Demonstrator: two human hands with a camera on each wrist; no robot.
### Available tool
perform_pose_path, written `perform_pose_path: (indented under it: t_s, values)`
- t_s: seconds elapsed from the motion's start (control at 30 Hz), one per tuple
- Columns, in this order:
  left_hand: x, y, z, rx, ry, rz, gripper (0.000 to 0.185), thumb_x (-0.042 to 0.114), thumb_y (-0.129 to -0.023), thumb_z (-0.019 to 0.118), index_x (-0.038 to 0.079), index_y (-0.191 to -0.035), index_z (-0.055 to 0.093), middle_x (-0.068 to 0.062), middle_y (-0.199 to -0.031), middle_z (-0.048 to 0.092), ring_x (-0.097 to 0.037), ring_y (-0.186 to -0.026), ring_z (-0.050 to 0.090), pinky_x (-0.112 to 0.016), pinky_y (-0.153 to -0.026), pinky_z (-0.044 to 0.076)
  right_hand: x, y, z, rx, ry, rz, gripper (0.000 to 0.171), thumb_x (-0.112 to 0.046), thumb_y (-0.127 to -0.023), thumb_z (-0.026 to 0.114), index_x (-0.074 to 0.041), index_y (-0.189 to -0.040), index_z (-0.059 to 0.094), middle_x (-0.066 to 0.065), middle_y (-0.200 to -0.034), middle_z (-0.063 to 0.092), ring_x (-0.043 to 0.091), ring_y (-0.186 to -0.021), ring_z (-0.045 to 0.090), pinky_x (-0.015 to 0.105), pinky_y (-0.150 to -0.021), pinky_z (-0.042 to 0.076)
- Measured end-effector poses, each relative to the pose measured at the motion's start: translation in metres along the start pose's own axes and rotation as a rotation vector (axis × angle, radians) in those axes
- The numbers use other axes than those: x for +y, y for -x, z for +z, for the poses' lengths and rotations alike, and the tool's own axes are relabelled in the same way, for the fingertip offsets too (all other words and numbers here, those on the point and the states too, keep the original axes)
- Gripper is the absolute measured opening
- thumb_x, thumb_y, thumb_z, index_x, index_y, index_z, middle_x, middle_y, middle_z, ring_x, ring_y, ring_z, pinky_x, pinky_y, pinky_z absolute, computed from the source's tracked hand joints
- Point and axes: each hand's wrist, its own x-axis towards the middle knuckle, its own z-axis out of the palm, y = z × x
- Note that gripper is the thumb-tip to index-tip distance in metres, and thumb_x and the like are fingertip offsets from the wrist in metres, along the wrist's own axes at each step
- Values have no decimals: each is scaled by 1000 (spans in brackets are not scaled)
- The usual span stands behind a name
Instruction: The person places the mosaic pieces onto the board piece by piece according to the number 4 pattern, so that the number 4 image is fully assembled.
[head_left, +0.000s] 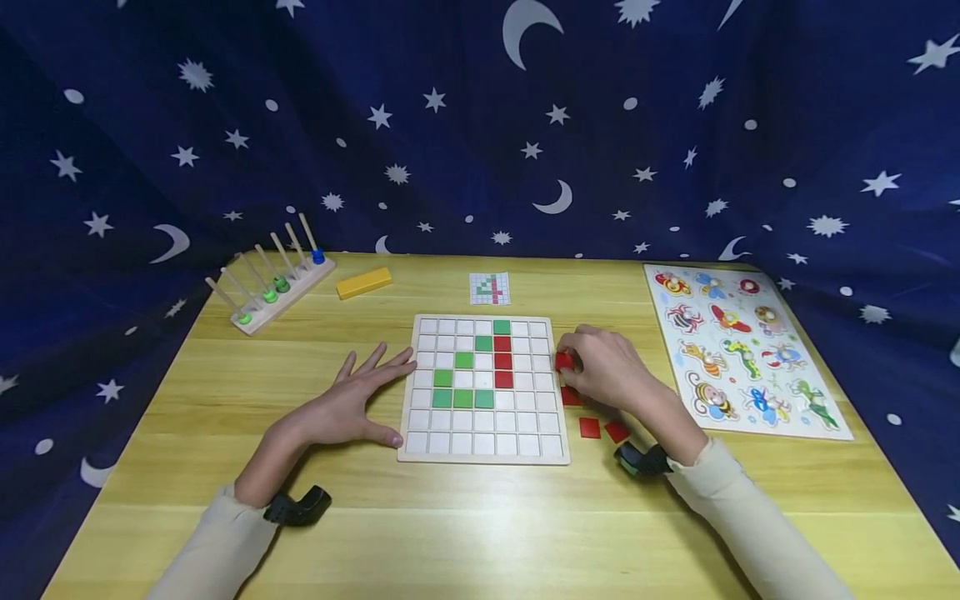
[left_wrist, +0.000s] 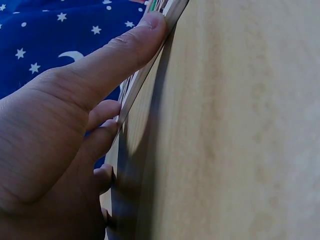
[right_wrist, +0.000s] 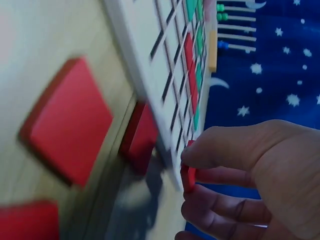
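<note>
A white square grid board (head_left: 483, 459) lies in the middle of the table in the head view. Several green tiles (head_left: 463, 398) and a column of three red tiles (head_left: 503, 362) fill some of its cells. My left hand (head_left: 337, 406) spreads its fingers along the board's left edge, thumb and fingertips touching it. At the right edge, my right hand (head_left: 606, 367) pinches a red tile (right_wrist: 188, 175) between thumb and fingers. Below that hand lie three loose red tiles, one close to the board (head_left: 572, 397) and two nearer me (head_left: 589, 427).
Behind the board lies a small pattern card (head_left: 490, 288). A peg stand with beads (head_left: 281, 296) and a yellow block (head_left: 364, 283) are at the back left. An insect puzzle board (head_left: 750, 350) lies on the right. A starry curtain (head_left: 450, 125) closes off the back.
</note>
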Motion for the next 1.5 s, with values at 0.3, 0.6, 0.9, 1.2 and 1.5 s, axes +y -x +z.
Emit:
perform_pose_path:
  t_s: [0.3, 0.6, 0.9, 1.2, 1.5]
  values:
    - [-3, 0, 0, 4, -9, 4, 107, 57, -72, 84, 21, -158, 32, 6, -166, 14, -31, -152, -5, -63, -114, -12, -23, 1, 5, -21, -8, -66, 27, -15, -78, 82, -7, -103, 74, 4, -91, 63, 17, -64, 51, 34, -60, 46]
    - [-3, -1, 1, 2, 2, -2, 108, 58, -71, 84, 22, -158, 31, 7, -166, 13, -30, -152, -6, -63, -114, -12, -37, 2, 12, -42, -48, -101, 23, -14, -79, 81, -10, -101, 74, 2, -89, 63, 15, -65, 50, 29, -58, 44]
    - [-2, -1, 0, -2, 0, -1, 108, 56, -71, 85, 21, -158, 32, 4, -166, 15, -30, -152, -5, -63, -114, -12, -52, 1, 19, 2, -78, -159, 20, -13, -80, 79, -9, -98, 73, 0, -90, 65, 12, -68, 53, 30, -61, 48]
    - [-2, -1, 0, -4, 4, -7, 108, 56, -71, 85, 20, -158, 32, 4, -166, 15, -31, -152, -4, -62, -114, -12, -64, 0, 27, -14, -98, -208, 21, -9, -78, 77, -10, -100, 74, -3, -85, 60, 10, -66, 48, 26, -57, 43]
    - [-3, -1, 1, -1, 1, 2, 108, 57, -71, 84, 20, -158, 33, 5, -166, 15, -31, -152, -5, -63, -114, -12, -70, -1, 28, -55, -83, -223, 15, -4, -82, 76, -13, -94, 73, -5, -79, 52, 11, -67, 46, 26, -56, 40]
